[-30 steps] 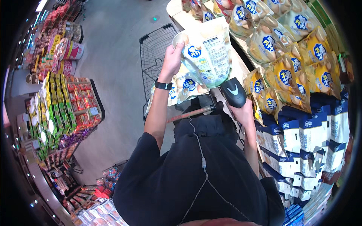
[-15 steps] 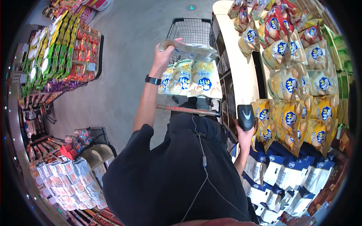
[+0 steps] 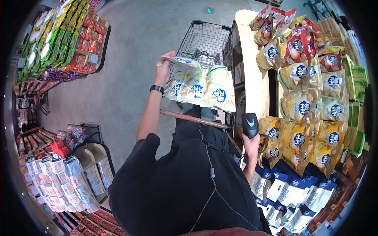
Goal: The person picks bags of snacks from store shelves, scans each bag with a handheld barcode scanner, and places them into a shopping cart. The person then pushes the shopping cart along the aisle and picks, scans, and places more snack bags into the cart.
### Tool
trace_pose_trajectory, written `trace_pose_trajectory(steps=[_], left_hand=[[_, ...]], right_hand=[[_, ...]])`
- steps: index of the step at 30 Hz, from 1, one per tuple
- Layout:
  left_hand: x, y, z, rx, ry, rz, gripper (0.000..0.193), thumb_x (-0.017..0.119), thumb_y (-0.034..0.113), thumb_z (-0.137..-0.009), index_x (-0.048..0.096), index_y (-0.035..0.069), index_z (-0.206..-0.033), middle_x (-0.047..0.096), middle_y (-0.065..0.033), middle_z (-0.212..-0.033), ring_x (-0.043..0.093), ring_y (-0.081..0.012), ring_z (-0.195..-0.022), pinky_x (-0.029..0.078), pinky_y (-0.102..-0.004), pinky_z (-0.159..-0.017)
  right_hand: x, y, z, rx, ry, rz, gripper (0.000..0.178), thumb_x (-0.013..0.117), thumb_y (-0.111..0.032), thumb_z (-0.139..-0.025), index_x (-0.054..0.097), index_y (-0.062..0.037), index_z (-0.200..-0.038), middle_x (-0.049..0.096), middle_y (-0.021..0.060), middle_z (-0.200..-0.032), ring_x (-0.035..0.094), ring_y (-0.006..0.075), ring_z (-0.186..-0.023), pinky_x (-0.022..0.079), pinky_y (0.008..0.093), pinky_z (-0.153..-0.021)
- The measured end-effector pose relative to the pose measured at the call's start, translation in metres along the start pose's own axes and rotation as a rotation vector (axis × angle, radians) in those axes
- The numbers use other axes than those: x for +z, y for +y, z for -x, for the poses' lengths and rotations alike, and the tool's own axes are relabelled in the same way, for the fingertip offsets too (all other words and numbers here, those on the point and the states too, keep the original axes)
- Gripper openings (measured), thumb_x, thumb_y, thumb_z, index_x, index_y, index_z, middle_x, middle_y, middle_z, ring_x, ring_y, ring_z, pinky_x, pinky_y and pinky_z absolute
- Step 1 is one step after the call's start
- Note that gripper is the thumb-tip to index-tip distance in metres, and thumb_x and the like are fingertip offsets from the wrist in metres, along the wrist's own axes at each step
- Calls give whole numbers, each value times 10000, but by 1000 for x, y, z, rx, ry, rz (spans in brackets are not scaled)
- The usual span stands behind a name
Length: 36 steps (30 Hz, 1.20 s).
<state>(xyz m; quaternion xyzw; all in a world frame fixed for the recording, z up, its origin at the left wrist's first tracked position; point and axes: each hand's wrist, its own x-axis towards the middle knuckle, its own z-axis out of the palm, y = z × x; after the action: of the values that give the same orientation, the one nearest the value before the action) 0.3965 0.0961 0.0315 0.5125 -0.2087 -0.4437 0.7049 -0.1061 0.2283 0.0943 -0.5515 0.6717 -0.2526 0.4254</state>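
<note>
My left hand [image 3: 162, 70], with a dark band on its wrist, grips the edge of a pale snack bag [image 3: 188, 66]. That bag is tilted over the near end of a wire shopping cart [image 3: 206, 37]. Just below it, several similar cream bags with blue emblems, one a snack bag [image 3: 219, 89] at the right, stand in a row at the cart's handle end. Wrapped round the grip of a black barcode scanner [image 3: 250, 125], my right hand [image 3: 251, 144] is beside the shelf at my right. The scanner's head points forward, away from me.
The cart's handle [image 3: 193, 119] crosses in front of my waist. On the right, a pale wooden shelf [image 3: 252, 74] bears red, cream and yellow snack bags [image 3: 301, 139], with white and blue packages [image 3: 293, 188] nearer. Stocked displays [image 3: 59, 47] line the left. A cable [image 3: 212, 173] hangs over my front.
The bag in my left hand has swung left, from above the right end of the row to above its left part. My right hand still holds the scanner. The whole view has shifted slightly.
</note>
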Motion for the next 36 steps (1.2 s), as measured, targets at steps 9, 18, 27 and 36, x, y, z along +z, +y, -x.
trace_pose_trajectory(steps=[9, 18, 27, 36], left_hand=[[-80, -42, -3, 243, -317, -615, 228, 619, -123, -904, 778, 36, -936, 682, -190, -1408, 506, -333, -1473, 466, -430, -1157], [-191, -5, 47, -33, -283, -1282, 714, 532, -123, -817, 634, 144, -1471, 523, -246, -1579, 406, -456, -1524, 384, -489, -1243], [-56, -20, 91, 308, -448, -1522, 640, 712, 406, -959, 572, 164, -1535, 394, -250, -1664, 303, -545, -1538, 276, -673, -1222], [-47, -102, 116, 133, -396, -1775, 741, 718, 480, -954, 486, 182, -1592, 282, -228, -1719, 214, -549, -1562, 213, -797, -1170]], right_hand=[[19, 2, 0, -4, -51, 41, 276, 829, -238, -920, 693, -1, -879, 609, -12, -633, 551, 83, -521, 437, 286, -498], [28, 8, -9, -3, -131, 76, 270, 833, -232, -919, 704, 0, -874, 643, 4, -661, 572, 90, -527, 450, 287, -502], [21, -15, -20, -7, -126, 59, 290, 845, -204, -871, 732, 44, -968, 714, 98, -764, 666, 143, -678, 522, 343, -641], [11, -22, -7, 73, -89, 111, 354, 838, -169, -822, 734, 62, -1070, 782, 231, -920, 791, 319, -895, 592, 422, -817]])
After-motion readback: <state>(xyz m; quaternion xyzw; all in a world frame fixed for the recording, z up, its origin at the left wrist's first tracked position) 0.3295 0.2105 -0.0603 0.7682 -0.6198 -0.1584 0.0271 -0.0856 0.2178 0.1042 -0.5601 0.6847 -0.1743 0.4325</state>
